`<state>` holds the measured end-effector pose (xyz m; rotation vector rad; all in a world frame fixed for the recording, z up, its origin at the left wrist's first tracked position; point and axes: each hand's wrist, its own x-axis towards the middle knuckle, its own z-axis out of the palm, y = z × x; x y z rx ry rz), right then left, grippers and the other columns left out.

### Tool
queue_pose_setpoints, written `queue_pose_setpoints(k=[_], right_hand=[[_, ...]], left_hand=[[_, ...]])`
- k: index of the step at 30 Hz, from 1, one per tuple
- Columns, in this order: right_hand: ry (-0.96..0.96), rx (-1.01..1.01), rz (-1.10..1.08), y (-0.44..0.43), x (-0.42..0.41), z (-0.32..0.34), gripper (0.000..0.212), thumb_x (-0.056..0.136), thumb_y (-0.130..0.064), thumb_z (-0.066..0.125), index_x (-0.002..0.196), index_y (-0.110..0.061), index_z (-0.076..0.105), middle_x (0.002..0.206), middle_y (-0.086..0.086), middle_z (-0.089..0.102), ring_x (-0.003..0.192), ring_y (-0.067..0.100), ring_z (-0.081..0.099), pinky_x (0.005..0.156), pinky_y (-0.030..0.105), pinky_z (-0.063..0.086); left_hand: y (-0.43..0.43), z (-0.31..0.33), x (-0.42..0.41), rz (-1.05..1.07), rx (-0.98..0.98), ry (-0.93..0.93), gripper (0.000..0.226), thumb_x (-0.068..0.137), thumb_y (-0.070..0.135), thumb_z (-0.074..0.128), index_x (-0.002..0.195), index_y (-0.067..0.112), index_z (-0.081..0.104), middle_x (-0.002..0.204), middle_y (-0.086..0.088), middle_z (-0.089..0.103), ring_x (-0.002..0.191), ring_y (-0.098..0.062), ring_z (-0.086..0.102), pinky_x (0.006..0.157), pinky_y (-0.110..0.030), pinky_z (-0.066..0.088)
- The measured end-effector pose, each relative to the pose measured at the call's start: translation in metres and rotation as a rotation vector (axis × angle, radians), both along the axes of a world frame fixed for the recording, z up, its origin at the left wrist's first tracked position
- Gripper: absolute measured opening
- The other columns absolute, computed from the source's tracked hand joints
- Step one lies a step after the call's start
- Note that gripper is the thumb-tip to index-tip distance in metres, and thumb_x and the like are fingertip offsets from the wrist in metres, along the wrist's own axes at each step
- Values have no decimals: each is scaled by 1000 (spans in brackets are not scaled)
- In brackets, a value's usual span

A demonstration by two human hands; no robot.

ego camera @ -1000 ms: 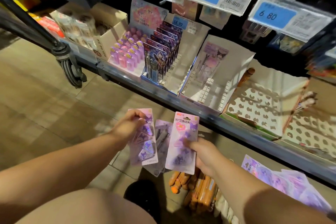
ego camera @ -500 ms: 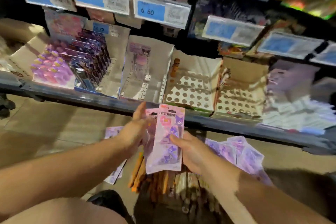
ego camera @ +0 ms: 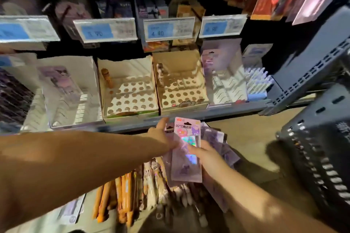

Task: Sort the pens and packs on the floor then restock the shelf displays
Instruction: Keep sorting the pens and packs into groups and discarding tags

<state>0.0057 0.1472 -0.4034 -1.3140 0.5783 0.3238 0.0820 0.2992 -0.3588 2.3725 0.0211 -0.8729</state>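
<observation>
The purple card pack (ego camera: pixel 186 157) hangs just below the shelf rail (ego camera: pixel 233 113), pinched by the right hand (ego camera: pixel 206 157). The left hand (ego camera: pixel 162 136) lies straight-fingered against its edge. Sorting looks under way; next, probably squaring the stack and slotting it into a display above the rail.

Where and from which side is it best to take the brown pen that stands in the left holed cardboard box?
Probably the free upper half of the brown pen, the grip coming from above and in front: its foot sits among the holes, and the walls of the white cardboard box stand close on its left and behind.
</observation>
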Motion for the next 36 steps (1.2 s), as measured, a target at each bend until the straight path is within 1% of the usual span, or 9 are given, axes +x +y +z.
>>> queue_pose_setpoints(k=[4,6,9,14,17,21,28,33,36], right_hand=[[78,-69,-85,-52,5,-4,22,91,-1,59,113,-6,56,90,10,67,79,22,64,70,32,50],[90,-156,-68,-71,2,-7,18,90,-1,60,108,-5,57,89,9,66,82,24,64,74,35,50],[137,-254,-41,-90,-2,-19,21,89,0,63,107,-7,56,93,9,66,87,25,64,75,33,51],[182,-598,92,-102,-7,-58,32,84,-12,71,112,-14,56,112,11,69,98,23,65,90,38,52],[210,-774,132,-104,-6,-63,44,84,-18,71,125,-14,55,114,9,67,103,26,63,88,32,49],[274,-976,241,-108,-4,-63,45,86,-28,69,126,-15,53,116,10,66,107,29,61,86,31,47],[291,-941,288,-111,-9,-52,40,88,-32,66,121,-11,56,113,7,66,99,24,61,82,25,45],[194,-890,207,-130,-2,-4,37,92,-30,59,122,-8,58,122,14,63,111,32,58,95,36,47],[-24,-956,124,-154,4,65,38,95,-26,56,130,-11,54,127,10,59,116,26,56,102,38,43]], left_hand=[[-61,-31,-16,160,-292,64,72,83,21,71,144,14,33,125,-10,60,110,-30,60,78,-22,48],[-80,-57,-33,286,-374,138,68,83,11,71,140,17,34,121,-9,61,106,-31,62,74,-20,47],[-91,-92,-57,390,-347,224,70,74,25,75,136,27,41,116,-9,66,104,-30,65,87,-33,53],[-93,-90,-61,230,-275,166,31,84,11,67,102,33,54,106,1,68,105,-19,63,86,-18,49],[-92,-97,-55,191,-266,134,24,67,20,64,87,32,59,110,-6,70,103,-22,66,89,-27,51],[-94,-105,-56,191,-228,97,42,59,30,57,97,18,70,100,-6,72,96,-25,67,87,-37,54],[-108,-77,-65,196,-219,119,43,96,22,55,137,10,50,135,-7,56,114,-21,54,81,-19,35],[-135,-46,-64,217,-348,123,45,94,30,61,135,12,50,129,-7,60,112,-31,60,88,-29,48],[-157,-21,-62,227,-411,80,32,98,27,57,125,11,55,115,-8,62,99,-31,61,86,-30,48]])
